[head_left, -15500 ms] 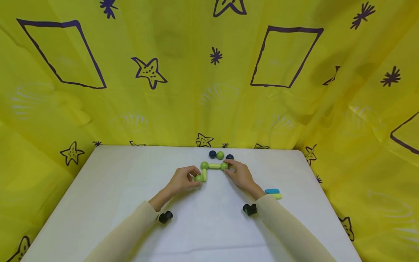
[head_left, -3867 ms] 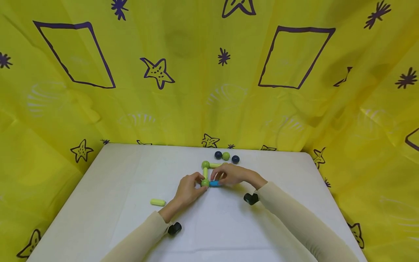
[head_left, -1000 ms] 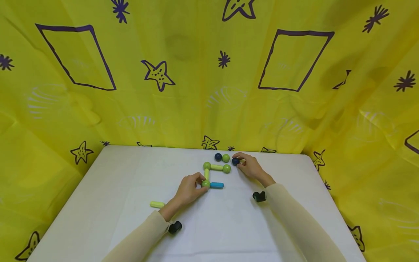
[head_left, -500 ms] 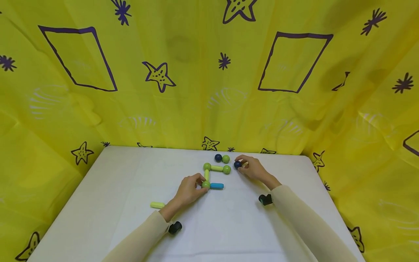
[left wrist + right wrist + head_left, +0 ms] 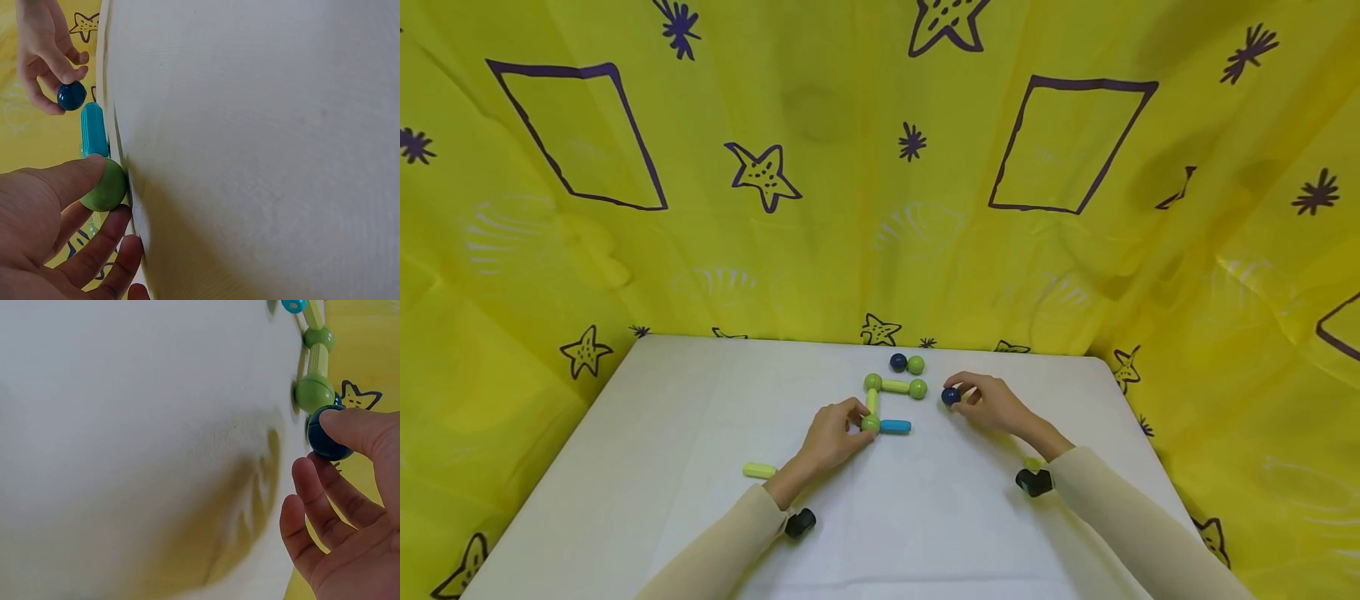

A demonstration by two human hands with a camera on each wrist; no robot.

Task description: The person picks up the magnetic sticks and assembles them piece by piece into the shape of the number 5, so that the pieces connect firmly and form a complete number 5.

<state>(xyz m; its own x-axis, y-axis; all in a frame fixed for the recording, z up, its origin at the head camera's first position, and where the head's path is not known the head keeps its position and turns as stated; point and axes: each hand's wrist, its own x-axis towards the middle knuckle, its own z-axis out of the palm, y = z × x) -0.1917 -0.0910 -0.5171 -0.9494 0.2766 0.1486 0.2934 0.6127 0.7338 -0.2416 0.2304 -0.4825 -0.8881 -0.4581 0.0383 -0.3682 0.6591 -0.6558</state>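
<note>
My left hand (image 5: 835, 435) pinches a green ball (image 5: 107, 187) at the near corner of a small ball-and-stick shape. From that ball a blue stick (image 5: 896, 427) points right, and a pale green stick (image 5: 872, 403) runs back to a second green ball (image 5: 872, 382). Another pale green stick (image 5: 895, 387) joins that one to a third green ball (image 5: 917, 389). Over the table to the right, my right hand (image 5: 996, 404) holds a dark blue ball (image 5: 328, 433) between thumb and fingers. Its remaining fingers are partly bent in the right wrist view.
A dark blue ball (image 5: 898, 362) and a green ball (image 5: 916, 365) sit side by side near the back of the white table (image 5: 730, 375). One loose pale green stick (image 5: 759, 470) lies by my left wrist, another (image 5: 1033, 462) partly behind my right wrist. A yellow curtain (image 5: 820, 250) surrounds the table.
The blue stick, first lying at the right, now joins the near green ball. My right hand has taken a dark blue ball from the back and brought it right and nearer. My left hand stays put lately.
</note>
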